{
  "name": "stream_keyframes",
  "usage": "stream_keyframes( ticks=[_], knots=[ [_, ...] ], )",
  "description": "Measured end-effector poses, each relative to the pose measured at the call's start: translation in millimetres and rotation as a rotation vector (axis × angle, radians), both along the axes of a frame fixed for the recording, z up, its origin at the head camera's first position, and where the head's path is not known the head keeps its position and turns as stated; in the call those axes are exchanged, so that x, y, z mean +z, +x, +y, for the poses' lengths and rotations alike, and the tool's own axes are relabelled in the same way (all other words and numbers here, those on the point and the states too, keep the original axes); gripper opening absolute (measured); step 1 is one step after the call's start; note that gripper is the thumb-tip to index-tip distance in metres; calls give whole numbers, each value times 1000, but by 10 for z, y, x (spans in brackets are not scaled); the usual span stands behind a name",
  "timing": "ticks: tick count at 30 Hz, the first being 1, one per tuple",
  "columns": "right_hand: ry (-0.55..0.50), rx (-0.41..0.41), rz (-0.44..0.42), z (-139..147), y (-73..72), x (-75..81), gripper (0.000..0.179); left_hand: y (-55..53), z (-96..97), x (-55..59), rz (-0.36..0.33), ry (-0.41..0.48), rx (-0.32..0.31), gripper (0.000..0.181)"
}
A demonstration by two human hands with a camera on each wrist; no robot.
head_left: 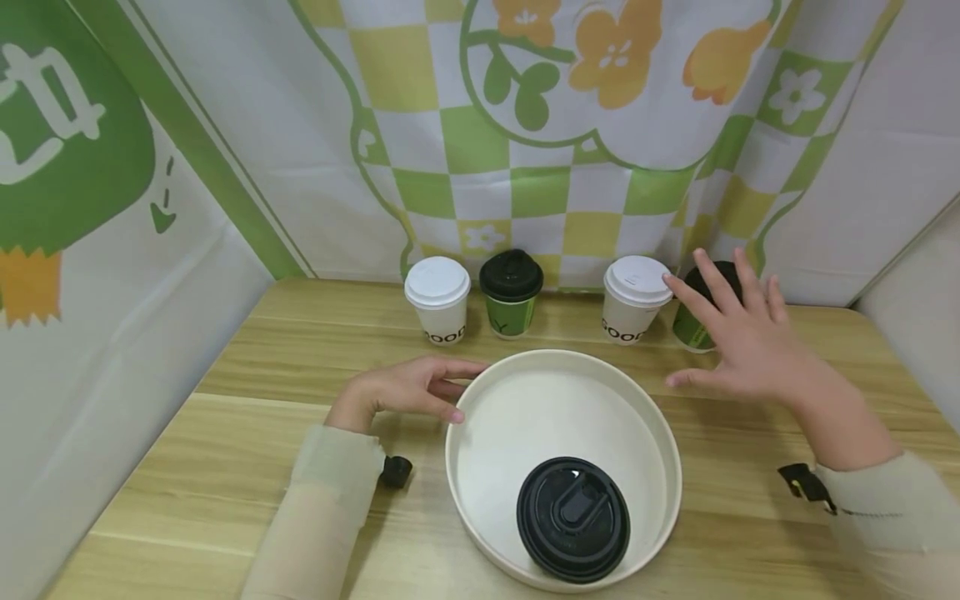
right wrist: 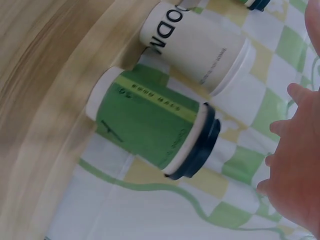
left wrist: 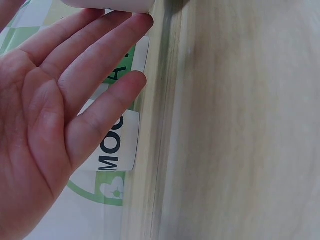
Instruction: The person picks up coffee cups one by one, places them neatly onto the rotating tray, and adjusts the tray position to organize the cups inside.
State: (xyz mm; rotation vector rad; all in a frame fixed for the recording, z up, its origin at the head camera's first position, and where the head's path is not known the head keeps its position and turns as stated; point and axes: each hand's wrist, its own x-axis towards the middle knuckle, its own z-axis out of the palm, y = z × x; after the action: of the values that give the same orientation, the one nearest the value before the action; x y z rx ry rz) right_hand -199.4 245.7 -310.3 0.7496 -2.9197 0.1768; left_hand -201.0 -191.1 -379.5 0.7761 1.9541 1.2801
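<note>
My left hand [head_left: 416, 387] touches the left rim of a round cream tray [head_left: 480, 500], thumb at the edge; in the left wrist view its fingers are extended, with fingertips at the tray's outer wall [left wrist: 112, 4]. Inside the tray, near its front, is a black cup lid [head_left: 573, 521], seen from above; whatever is under it is hidden. My right hand [head_left: 750, 342] is spread with nothing in it, overlapping a green paper cup [head_left: 692, 327] with a black lid. That cup stands upright in the right wrist view [right wrist: 150, 122], fingers off to its side.
Along the back of the wooden table [head_left: 247, 375] stand a white-lidded cup [head_left: 441, 321], a green cup with a black lid [head_left: 513, 312] and another white cup [head_left: 628, 317]. Right behind them hangs a checked curtain [head_left: 480, 137]. A white wall [head_left: 75, 350] borders the left side.
</note>
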Motion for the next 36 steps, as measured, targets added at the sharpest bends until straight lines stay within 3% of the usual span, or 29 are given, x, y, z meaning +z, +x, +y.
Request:
stream_keyframes(
  ticks=[26, 36],
  knots=[
    [-90, -117, -51, 340, -397, -201, 114, 6, -3, 16, 9, -12, 5, 77],
    [-201, -122, -79, 429, -466, -256, 113, 10, -4, 9, -1, -6, 3, 77]
  ],
)
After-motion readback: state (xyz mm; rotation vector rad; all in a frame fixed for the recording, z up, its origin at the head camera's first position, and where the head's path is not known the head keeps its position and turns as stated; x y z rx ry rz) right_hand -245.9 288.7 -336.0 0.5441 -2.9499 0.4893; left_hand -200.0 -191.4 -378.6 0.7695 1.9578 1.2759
